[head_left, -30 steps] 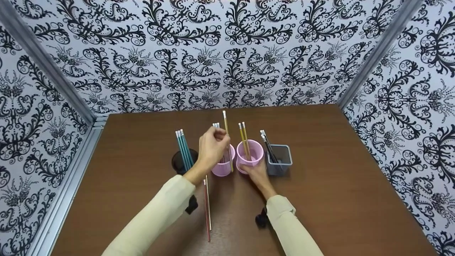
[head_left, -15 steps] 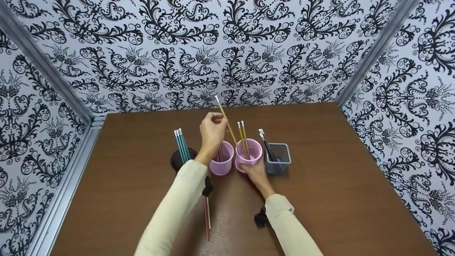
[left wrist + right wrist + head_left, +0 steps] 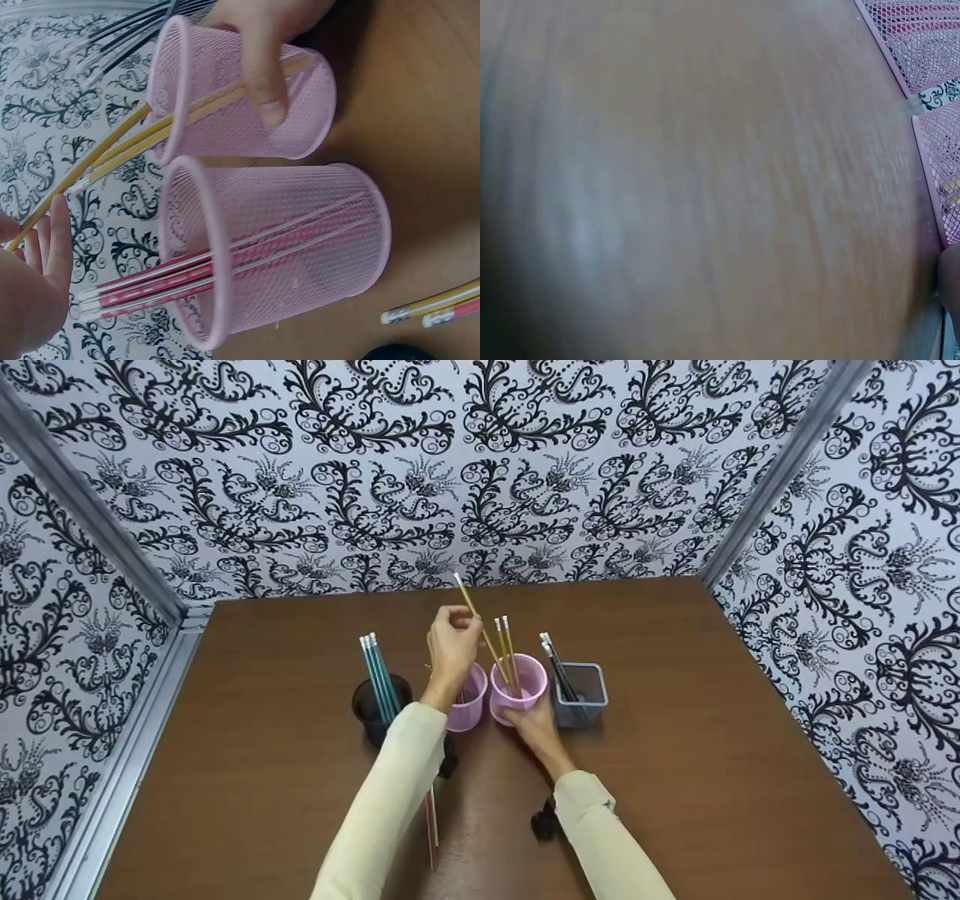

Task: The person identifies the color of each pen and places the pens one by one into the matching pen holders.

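Note:
My left hand [image 3: 452, 649] pinches a yellow pencil [image 3: 466, 595] near its middle. The pencil leans, eraser end up, with its lower end inside the rim of the right pink mesh cup [image 3: 300, 124]. Two other yellow pencils [image 3: 139, 142] stand in that cup. Low on its near side, my right hand [image 3: 536, 727] grips the same cup, thumb across the mesh in the left wrist view. Just left, a second pink mesh cup [image 3: 300, 262] holds several red-and-white pencils [image 3: 150, 289]. The right wrist view shows mostly blurred table, with a bit of my right hand [image 3: 949, 281] at its edge.
A black cup [image 3: 367, 705] with several teal pencils [image 3: 381, 675] stands at left. At right is a dark rectangular mesh holder [image 3: 591, 686] with black pencils [image 3: 556, 664]. A red pencil [image 3: 431, 825] and a yellow one [image 3: 442, 300] lie on the brown table [image 3: 675, 735].
My left hand has lifted the yellow pencil from beside the left pink cup and brought its lower end into the right pink cup. The right hand keeps its grip on that cup.

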Available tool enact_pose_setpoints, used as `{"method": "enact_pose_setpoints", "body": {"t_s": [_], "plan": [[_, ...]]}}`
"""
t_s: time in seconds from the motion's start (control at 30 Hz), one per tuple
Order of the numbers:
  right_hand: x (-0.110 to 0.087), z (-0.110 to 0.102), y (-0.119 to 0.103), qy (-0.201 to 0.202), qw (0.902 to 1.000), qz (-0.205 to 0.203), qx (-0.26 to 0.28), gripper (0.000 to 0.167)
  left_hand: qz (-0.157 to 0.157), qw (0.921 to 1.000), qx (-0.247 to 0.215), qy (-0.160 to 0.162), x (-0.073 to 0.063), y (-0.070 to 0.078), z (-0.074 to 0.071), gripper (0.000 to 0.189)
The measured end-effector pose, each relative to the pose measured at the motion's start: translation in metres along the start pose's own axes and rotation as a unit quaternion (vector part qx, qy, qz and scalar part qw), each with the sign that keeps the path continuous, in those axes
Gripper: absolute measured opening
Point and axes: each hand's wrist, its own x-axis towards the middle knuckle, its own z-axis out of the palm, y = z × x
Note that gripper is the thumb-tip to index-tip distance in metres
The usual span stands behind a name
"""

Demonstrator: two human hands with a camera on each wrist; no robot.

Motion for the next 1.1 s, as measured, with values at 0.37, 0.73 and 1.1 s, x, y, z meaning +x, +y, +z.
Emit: {"method": "enact_pose_setpoints", "body": {"t_s": [0.37, 0.73, 1.1], "plan": [[-0.003, 0.002, -0.005, 0.010, 0.9992, -0.009, -0.037, 0.081, -0.001, 0.9983, 0.055, -0.019, -0.004, -0.013, 0.004, 0.021], [-0.004, 0.002, -0.007, 0.007, 0.9988, 0.002, -0.049, 0.082, -0.005, 0.9895, 0.137, -0.046, -0.015, -0.029, 0.011, 0.018], [-0.001, 0.000, -0.003, 0.001, 0.9995, -0.017, -0.027, 0.081, 0.010, 0.9776, 0.201, -0.061, -0.023, -0.034, 0.023, 0.014]]}}
